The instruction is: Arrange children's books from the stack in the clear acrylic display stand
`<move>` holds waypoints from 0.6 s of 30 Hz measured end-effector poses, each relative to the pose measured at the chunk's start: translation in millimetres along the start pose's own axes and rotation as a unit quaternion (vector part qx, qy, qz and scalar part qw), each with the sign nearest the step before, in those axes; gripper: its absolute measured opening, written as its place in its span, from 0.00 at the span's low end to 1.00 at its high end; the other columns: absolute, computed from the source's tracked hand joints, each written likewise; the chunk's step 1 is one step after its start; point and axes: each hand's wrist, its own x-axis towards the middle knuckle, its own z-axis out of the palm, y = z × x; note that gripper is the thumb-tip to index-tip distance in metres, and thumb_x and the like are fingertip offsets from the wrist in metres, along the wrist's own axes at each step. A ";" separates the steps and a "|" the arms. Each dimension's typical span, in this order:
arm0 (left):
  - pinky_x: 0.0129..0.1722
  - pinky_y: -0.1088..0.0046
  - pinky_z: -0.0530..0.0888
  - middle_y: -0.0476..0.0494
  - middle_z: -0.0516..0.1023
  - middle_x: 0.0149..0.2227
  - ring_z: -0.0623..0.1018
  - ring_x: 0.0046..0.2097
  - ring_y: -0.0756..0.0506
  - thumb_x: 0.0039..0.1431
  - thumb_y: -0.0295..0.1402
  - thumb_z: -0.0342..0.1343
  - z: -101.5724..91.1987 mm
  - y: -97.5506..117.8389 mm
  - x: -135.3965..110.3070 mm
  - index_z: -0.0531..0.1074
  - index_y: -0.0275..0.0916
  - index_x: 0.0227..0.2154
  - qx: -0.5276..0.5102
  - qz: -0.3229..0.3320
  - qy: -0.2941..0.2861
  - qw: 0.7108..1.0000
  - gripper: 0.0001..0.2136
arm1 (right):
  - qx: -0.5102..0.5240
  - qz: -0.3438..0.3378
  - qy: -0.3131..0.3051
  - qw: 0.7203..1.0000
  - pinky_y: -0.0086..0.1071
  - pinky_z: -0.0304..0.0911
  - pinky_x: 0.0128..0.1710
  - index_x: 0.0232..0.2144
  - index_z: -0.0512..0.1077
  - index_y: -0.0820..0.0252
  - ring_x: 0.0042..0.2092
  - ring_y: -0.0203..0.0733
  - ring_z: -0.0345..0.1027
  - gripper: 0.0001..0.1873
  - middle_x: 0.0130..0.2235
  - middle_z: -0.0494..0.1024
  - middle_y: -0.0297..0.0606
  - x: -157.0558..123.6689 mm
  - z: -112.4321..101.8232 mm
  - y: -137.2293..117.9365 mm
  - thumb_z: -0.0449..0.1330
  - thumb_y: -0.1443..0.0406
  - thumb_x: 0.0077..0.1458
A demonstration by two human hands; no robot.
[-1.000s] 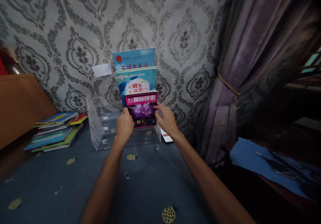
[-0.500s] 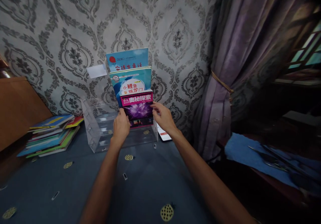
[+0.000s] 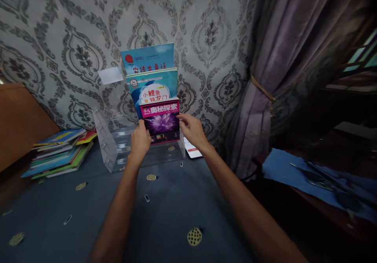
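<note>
A small purple and pink book [image 3: 163, 122] stands at the front of a clear plastic book rack [image 3: 106, 143]. My left hand [image 3: 140, 139] grips its left edge, the thumb on the front cover. At its right edge my right hand [image 3: 193, 130] pinches the cover's side with bent fingers. Behind it, a teal-blue book [image 3: 156, 88] stands higher in the rack. A taller light blue book [image 3: 149, 58] rises at the very back, close to the wall. The lower part of both rear books is hidden by the ones in front.
A pile of books [image 3: 60, 153] lies left of the rack beside a brown board [image 3: 25, 121]. A phone with a lit screen [image 3: 193, 150] rests right of the rack. Further right are a purple curtain [image 3: 247, 133] and a blue cloth [image 3: 282, 168] with dark tools on it.
The view has tilted down slightly, so the rack and books appear a little higher and larger. Both hands keep their places at the purple book's sides.
</note>
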 end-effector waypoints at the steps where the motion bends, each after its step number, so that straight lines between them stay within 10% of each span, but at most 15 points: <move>1: 0.45 0.62 0.74 0.32 0.80 0.44 0.80 0.46 0.37 0.64 0.26 0.46 0.0 -0.8 0.3 0.62 0.36 0.51 -0.005 0.002 0.000 1.000 0.12 | 0.000 -0.004 0.003 1.000 0.40 0.71 0.48 0.43 0.79 0.58 0.44 0.45 0.76 0.17 0.50 0.81 0.42 0.0 0.2 0.2 0.54 0.71 0.56; 18: 0.46 0.63 0.73 0.33 0.80 0.44 0.80 0.48 0.36 0.68 0.29 0.46 -4.1 -5.2 2.8 0.65 0.37 0.49 -0.029 0.002 -0.007 1.000 0.10 | -0.007 0.004 -0.008 1.000 0.39 0.70 0.44 0.44 0.78 0.60 0.39 0.44 0.74 0.17 0.43 0.81 0.43 0.9 -6.5 -4.7 0.54 0.70 0.56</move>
